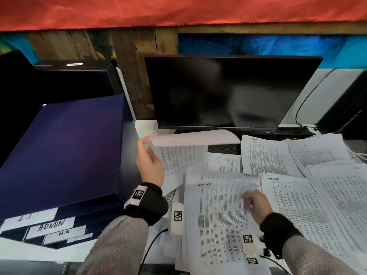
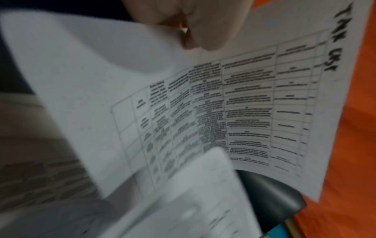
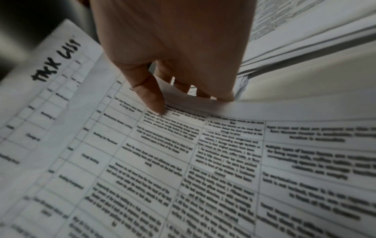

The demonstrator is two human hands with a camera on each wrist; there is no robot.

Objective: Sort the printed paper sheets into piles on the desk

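Observation:
My left hand (image 1: 147, 149) pinches a printed sheet (image 1: 182, 153) by its left edge and holds it raised in front of the monitor, its top flopping over. In the left wrist view the fingers (image 2: 195, 29) grip that sheet (image 2: 234, 104), headed "Task list". My right hand (image 1: 250, 198) holds the curled right edge of the top sheet (image 1: 216, 215) of the front pile. There the thumb (image 3: 155, 103) presses on top and the fingers go under the sheet's (image 3: 183, 161) edge. Further piles lie to the right: one marked ADMIN (image 1: 264, 155), another (image 1: 317, 149) behind, and a "Task list" pile (image 1: 294, 205).
A dark monitor (image 1: 228, 92) stands at the back with a keyboard (image 1: 224, 148) partly under papers. Stacked blue trays (image 1: 63, 147) labelled I.T, ADMIN and H.R fill the left. A cable (image 1: 303, 104) and a black box (image 1: 345, 108) sit at far right.

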